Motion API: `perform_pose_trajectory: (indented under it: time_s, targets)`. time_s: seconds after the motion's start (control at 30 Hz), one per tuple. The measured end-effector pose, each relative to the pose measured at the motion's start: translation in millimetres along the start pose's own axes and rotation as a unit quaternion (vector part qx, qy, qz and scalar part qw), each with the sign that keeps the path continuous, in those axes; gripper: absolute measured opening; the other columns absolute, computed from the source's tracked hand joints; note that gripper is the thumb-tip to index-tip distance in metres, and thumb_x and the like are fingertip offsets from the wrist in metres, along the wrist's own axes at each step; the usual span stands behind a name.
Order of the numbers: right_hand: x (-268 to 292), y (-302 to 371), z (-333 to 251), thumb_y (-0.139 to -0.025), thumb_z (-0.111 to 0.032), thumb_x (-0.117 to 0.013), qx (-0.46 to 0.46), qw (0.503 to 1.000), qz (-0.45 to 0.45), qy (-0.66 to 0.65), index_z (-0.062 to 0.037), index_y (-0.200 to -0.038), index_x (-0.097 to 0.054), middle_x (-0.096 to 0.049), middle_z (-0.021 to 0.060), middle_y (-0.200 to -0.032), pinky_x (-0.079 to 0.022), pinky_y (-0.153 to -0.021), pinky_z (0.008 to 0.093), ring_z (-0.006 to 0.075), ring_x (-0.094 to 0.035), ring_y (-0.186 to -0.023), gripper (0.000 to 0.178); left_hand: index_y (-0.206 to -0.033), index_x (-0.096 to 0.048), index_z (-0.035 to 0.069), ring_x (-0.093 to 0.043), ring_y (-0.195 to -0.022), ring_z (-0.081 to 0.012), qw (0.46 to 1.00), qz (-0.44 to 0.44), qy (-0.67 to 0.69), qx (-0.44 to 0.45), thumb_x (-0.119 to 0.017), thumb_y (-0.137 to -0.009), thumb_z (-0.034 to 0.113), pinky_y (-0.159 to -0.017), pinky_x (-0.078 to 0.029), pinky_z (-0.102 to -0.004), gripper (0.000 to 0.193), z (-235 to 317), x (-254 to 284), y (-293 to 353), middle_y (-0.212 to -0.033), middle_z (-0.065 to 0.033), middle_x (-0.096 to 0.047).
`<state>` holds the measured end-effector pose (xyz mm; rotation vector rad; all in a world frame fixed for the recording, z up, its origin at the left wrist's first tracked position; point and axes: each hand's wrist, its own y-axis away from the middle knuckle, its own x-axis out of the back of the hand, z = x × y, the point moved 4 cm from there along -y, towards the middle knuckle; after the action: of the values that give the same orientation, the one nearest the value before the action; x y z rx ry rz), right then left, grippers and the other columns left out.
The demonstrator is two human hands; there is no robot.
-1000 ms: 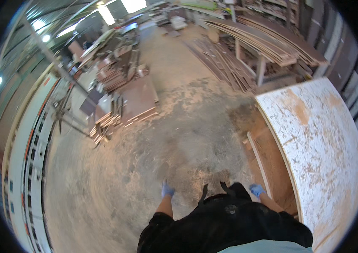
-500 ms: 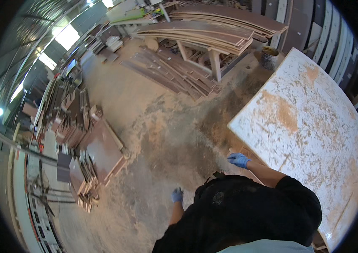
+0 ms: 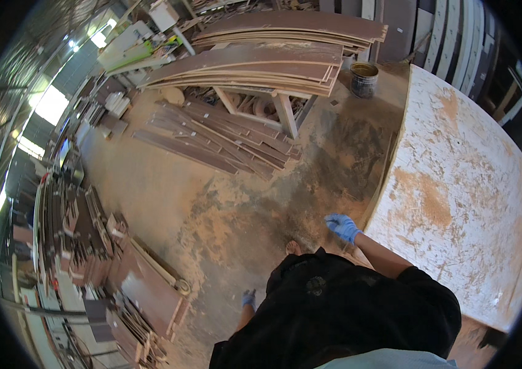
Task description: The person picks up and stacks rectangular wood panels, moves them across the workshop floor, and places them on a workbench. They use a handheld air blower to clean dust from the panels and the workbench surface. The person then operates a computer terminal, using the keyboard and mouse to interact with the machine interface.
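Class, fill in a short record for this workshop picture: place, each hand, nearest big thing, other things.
Place: sawdust-covered workshop floor
Right hand: blue glove, raised beside the edge of the white worktable, holding nothing visible
Left hand: blue glove, hanging low, looks empty
Other things: stacked boards on a stand, metal can, loose planks on the floor

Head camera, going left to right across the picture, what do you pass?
Stacked dark boards → left hand in a blue glove → right hand in a blue glove, by the panel's edge → big white speckled panel.
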<state>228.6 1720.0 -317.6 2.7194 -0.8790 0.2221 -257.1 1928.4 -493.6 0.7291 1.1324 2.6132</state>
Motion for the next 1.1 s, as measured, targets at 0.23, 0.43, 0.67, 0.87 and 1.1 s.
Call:
perform_pose_trajectory:
  time_s: [0.23, 0.43, 0.67, 0.87, 1.1]
  targets:
    - [29, -55, 8, -0.086, -0.016, -0.061, -0.073, 0.982, 0.175, -0.007, -0.0013, -0.106, -0.063, -0.066, 0.0095, -0.099, -0.047, -0.084, 0.0297, 0.0182, -0.061, -0.091, 0.025, -0.122, -0.054, 0.001, -0.053, -0.115, -0.0274, 0.869, -0.075, -0.394, -0.289, -0.062, -0.081, 0.040, -0.095, -0.043, -0.0342, 0.057, 322, -73, -127, -0.124, -0.0193, -0.055]
    - [89, -69, 47, -0.087, -0.012, -0.060, -0.096, 0.931, 0.326, -0.131, 0.0001, -0.105, -0.062, -0.066, 0.0073, -0.095, -0.047, -0.081, 0.0272, 0.0139, -0.060, -0.088, 0.022, -0.115, -0.058, 0.002, -0.059, -0.103, -0.0273, 0.804, -0.173, -0.368, -0.433, -0.067, -0.080, 0.036, -0.089, -0.045, -0.0360, 0.049, 470, -274, -154, -0.113, -0.0172, -0.061]
    - [231, -142, 27, -0.087, -0.007, -0.058, -0.047, 0.903, 0.412, -0.115, 0.0007, -0.105, -0.061, -0.065, 0.0058, -0.093, -0.047, -0.081, 0.0255, 0.0114, -0.059, -0.087, 0.020, -0.115, -0.057, 0.003, -0.058, -0.101, -0.0232, 0.734, -0.293, -0.404, -0.461, -0.066, -0.084, 0.032, -0.088, -0.045, -0.0337, 0.044, 512, -494, -43, -0.109, -0.0117, -0.062]
    - [340, -171, 11, -0.089, -0.010, -0.058, -0.016, 0.845, 0.524, -0.108, 0.0021, -0.110, -0.059, -0.064, 0.0087, -0.102, -0.046, -0.086, 0.0278, 0.0151, -0.058, -0.096, 0.024, -0.122, -0.055, 0.004, -0.054, -0.113, -0.0293, 0.603, -0.399, -0.507, -0.469, -0.061, -0.086, 0.036, -0.097, -0.041, -0.0358, 0.048, 538, -645, 4, -0.122, -0.0157, -0.058]
    - [399, -198, 15, -0.086, -0.007, -0.058, -0.075, 0.790, 0.609, -0.022, 0.0010, -0.104, -0.063, -0.066, 0.0119, -0.099, -0.046, -0.088, 0.0302, 0.0192, -0.061, -0.094, 0.021, -0.128, -0.048, 0.006, -0.052, -0.116, -0.0333, 0.574, -0.410, -0.534, -0.467, -0.061, -0.084, 0.041, -0.098, -0.040, -0.0368, 0.058, 595, -783, 30, -0.123, -0.0182, -0.056]
